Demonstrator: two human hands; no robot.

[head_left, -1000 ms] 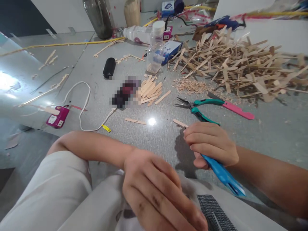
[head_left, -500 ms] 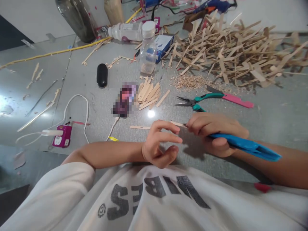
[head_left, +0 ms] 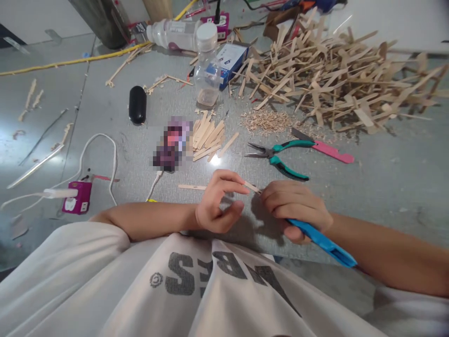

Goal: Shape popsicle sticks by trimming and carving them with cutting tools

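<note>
My left hand (head_left: 219,202) pinches one end of a thin wooden stick (head_left: 251,186) between thumb and fingers, just above the grey table. My right hand (head_left: 294,208) holds the other end of the same stick and also grips a blue cutter (head_left: 322,243), whose handle points back toward my right forearm. Both hands meet near the table's front edge, close to my chest.
Green-handled pliers (head_left: 280,157) and a pink tool (head_left: 331,151) lie just beyond my hands. A small stack of sticks (head_left: 208,135), a loose stick (head_left: 191,187), a large stick pile (head_left: 333,79), wood chips (head_left: 268,120), bottles (head_left: 206,65), a black case (head_left: 137,104) and a purple plug (head_left: 75,203) are spread about.
My left hand rose from my lap and took hold of the stick's free end. The view tilted down and both hands drew closer together.
</note>
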